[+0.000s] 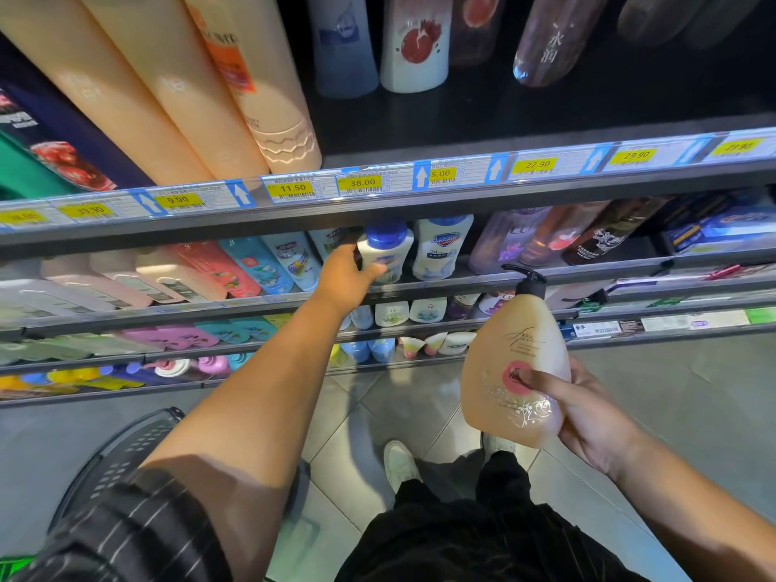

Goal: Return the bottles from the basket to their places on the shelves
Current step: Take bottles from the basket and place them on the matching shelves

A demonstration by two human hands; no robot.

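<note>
Reaching under the price-label rail (pixel 378 186), your left hand (pixel 348 275) curled its fingers round a white blue-capped bottle (pixel 388 249) on the shelf (pixel 462 282) just below that rail. Your right hand (pixel 588 417) gripped a peach pump bottle (pixel 512 354) well below the rail, thumb across its label; the basket (pixel 126 447) sat far below it, leftward

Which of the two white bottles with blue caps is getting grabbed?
The left white bottle: the left grip holds it, thumb across its front. The right white bottle beside it stands untouched.
</note>
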